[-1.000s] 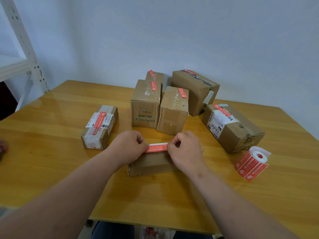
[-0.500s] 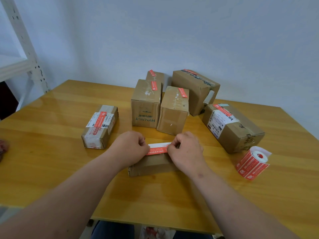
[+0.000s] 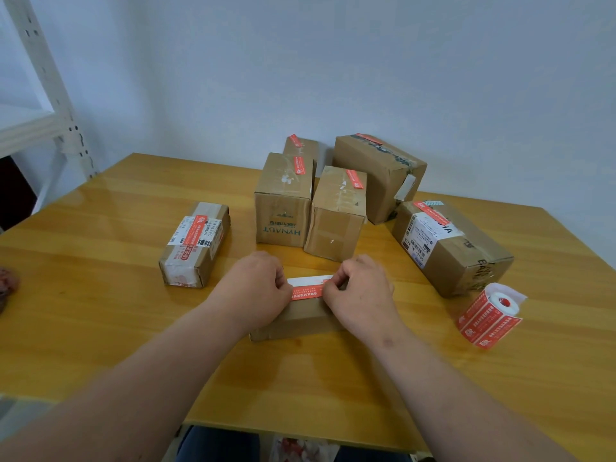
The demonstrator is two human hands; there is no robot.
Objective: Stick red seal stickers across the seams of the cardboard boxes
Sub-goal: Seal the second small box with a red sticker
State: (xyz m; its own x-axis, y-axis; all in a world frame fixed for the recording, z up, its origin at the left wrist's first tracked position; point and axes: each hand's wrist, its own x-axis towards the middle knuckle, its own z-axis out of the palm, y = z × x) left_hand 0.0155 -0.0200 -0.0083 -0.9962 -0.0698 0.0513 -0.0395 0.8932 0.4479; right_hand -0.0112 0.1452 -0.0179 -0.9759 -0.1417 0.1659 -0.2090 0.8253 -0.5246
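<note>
Here, a person's left hand (image 3: 256,288) and right hand (image 3: 358,290) each pinch one end of a red sticker (image 3: 306,291), fingers curled, holding it stretched between them over the top of a small flat box (image 3: 296,320) at the near middle of a wooden table (image 3: 100,315). A white strip shows just behind the sticker; whether it is backing paper or a label on the box cannot be told. Whether the sticker touches the cardboard cannot be told either. Six more boxes stand beyond: one to the left (image 3: 195,243) with a shipping label and a red seal, three upright in the middle (image 3: 283,201), and two larger ones at the right (image 3: 450,248), each bearing a red seal on top. The sticker roll (image 3: 490,315) lies at the right, near the largest box, its loose end trailing on the table
</note>
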